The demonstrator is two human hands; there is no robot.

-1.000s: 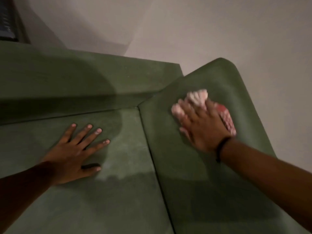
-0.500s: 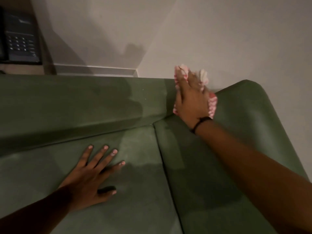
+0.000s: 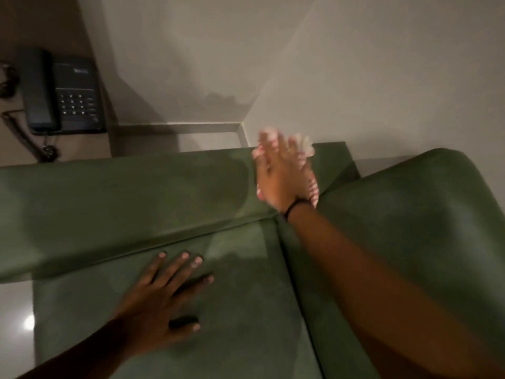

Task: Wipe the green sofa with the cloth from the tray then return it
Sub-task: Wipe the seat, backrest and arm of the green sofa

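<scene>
Head view: wiping is midway. The right hand (image 3: 278,181) presses the cloth (image 3: 306,149) under flat fingers against the green sofa (image 3: 123,192) corner; the left hand (image 3: 161,305) rests spread, empty. Tray unseen; return remains.

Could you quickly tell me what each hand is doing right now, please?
Left hand: open, empty, flat on the sofa seat.
Right hand: pressing the cloth against the sofa backrest.
</scene>
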